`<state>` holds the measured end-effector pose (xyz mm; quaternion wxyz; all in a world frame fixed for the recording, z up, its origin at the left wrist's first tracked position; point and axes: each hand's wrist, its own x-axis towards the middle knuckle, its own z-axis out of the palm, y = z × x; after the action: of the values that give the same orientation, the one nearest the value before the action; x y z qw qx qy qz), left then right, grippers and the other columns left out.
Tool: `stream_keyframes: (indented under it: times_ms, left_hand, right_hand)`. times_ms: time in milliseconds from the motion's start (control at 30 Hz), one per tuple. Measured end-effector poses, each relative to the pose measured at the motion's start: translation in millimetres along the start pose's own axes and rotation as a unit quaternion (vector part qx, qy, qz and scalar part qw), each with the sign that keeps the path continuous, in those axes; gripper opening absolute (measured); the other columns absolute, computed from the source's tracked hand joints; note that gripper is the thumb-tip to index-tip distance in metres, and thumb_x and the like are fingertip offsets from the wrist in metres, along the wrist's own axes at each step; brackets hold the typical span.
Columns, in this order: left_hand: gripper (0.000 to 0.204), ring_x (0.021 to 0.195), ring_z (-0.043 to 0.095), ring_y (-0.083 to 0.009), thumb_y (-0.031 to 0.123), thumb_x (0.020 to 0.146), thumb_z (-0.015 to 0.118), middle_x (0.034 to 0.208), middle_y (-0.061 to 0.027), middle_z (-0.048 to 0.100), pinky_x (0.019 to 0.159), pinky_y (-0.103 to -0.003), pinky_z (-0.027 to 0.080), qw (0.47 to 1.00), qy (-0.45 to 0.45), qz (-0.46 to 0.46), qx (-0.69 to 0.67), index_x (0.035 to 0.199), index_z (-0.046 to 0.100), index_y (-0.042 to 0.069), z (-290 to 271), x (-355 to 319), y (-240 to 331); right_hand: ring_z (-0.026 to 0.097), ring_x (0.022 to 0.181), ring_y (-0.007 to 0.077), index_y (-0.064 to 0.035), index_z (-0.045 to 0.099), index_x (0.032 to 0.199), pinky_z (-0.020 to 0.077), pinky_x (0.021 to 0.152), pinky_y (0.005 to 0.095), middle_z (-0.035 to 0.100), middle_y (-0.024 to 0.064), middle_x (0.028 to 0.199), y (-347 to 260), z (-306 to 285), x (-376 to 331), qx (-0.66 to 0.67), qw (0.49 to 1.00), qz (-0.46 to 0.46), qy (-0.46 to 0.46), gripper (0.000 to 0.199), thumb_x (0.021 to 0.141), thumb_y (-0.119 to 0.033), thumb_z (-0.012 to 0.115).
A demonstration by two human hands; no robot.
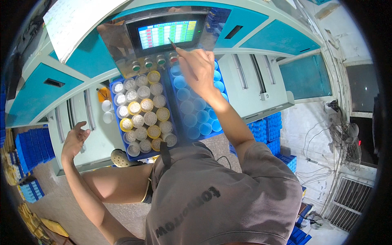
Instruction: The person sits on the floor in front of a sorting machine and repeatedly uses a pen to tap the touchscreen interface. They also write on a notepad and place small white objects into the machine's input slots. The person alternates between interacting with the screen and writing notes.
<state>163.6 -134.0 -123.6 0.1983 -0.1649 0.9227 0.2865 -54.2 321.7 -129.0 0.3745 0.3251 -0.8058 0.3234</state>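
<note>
My right hand (195,69) is closed on a thin dark pen-like stick (173,44). The stick's tip is at the lit touchscreen (167,34), which shows a coloured grid; whether it touches the glass I cannot tell. Below the screen is a row of round push buttons (148,64), one of them red, close to my right wrist. My left hand (74,141) is held out at the left with its fingers apart, holding nothing, over or near the pale machine ledge (104,141).
A blue crate (118,134) holds several cups filled with small white pieces, some yellow-rimmed. Beside it, another blue crate (223,85) holds several translucent cups that look unfilled. Blue bins (34,149) stand at the left, more stacked bins (265,128) at the right. A fan (347,143) stands far right.
</note>
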Motion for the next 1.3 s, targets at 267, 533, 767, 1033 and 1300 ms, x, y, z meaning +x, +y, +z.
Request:
stream_keyframes:
  times_ms: [267,533,767,1033,1300]
  left_hand:
    - [0.060,0.086,0.071,-0.0264,0.041,0.102,0.072,0.094,-0.0205,0.076,0.081,-0.041,0.055,1.000,-0.005,-0.008,-0.002,0.144,0.060,0.001,-0.3,-1.6,3.3]
    - [0.059,0.088,0.073,-0.0275,0.041,0.102,0.072,0.095,-0.0218,0.076,0.083,-0.041,0.056,1.000,0.000,0.001,0.007,0.145,0.059,0.001,-0.4,-1.2,1.3]
    - [0.058,0.088,0.073,-0.0281,0.041,0.103,0.072,0.096,-0.0219,0.077,0.083,-0.041,0.056,1.000,0.004,0.006,0.001,0.145,0.060,0.002,1.7,-1.1,-1.9]
    - [0.060,0.096,0.074,-0.0327,0.042,0.103,0.070,0.102,-0.0242,0.077,0.088,-0.043,0.056,1.000,-0.004,0.001,0.003,0.146,0.058,0.002,-0.3,-1.4,-1.7]
    - [0.059,0.091,0.073,-0.0305,0.041,0.103,0.071,0.100,-0.0231,0.077,0.085,-0.042,0.056,1.000,-0.009,-0.004,-0.018,0.145,0.059,0.001,1.3,-1.0,-3.7]
  right_hand:
    - [0.068,0.079,0.0188,-0.0055,0.078,0.113,0.0398,0.078,0.0361,0.077,0.0034,0.088,4.1,-6.2,0.5,-0.010,0.999,-0.003,0.030,0.032,0.082,0.002,0.078]
    - [0.068,0.081,0.0178,-0.0060,0.078,0.113,0.0389,0.079,0.0362,0.077,0.0018,0.087,7.7,-5.2,-0.4,-0.013,1.000,0.005,0.023,0.028,0.085,0.000,0.077]
    - [0.066,0.078,0.0176,-0.0070,0.078,0.113,0.0374,0.079,0.0357,0.076,0.0001,0.086,11.9,-10.9,3.3,-0.025,0.999,0.016,0.043,0.026,0.088,0.000,0.075]
    - [0.065,0.081,0.0195,-0.0071,0.079,0.109,0.0390,0.080,0.0389,0.075,0.0021,0.087,13.9,-14.1,-4.1,-0.036,0.999,0.031,0.010,0.022,0.087,-0.006,0.076]
    - [0.065,0.083,0.0189,-0.0071,0.078,0.112,0.0387,0.081,0.0386,0.075,0.0011,0.088,16.8,-12.6,4.2,-0.037,0.998,0.018,0.041,0.025,0.087,-0.006,0.076]
